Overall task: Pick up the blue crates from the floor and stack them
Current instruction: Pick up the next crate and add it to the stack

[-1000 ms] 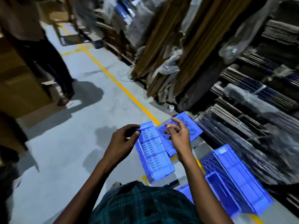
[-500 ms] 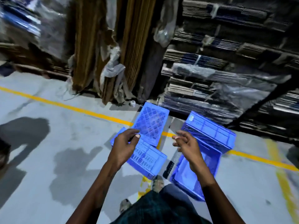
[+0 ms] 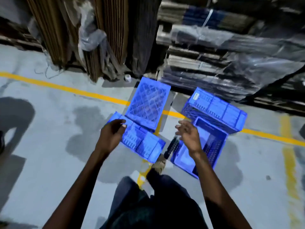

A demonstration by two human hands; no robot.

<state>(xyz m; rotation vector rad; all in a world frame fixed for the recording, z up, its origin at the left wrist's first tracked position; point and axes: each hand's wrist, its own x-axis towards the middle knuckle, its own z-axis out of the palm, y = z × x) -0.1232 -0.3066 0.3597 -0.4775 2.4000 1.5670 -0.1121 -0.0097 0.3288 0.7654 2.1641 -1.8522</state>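
Reach underway: left hand (image 3: 113,135) and right hand (image 3: 189,135) hover with grip loose and empty above 4 blue crates (image 3: 149,105) on the floor (image 3: 49,138), next needing a firm rim hold.

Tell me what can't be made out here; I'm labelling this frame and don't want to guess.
- Head view: the open crate interior is partly hidden by the right hand and forearm.
- Whether the left hand touches the near crate: motion blur hides its fingers.
- The white label on the far-right crate: too small to read.
- The small white object by the cardboard: too blurred to identify.
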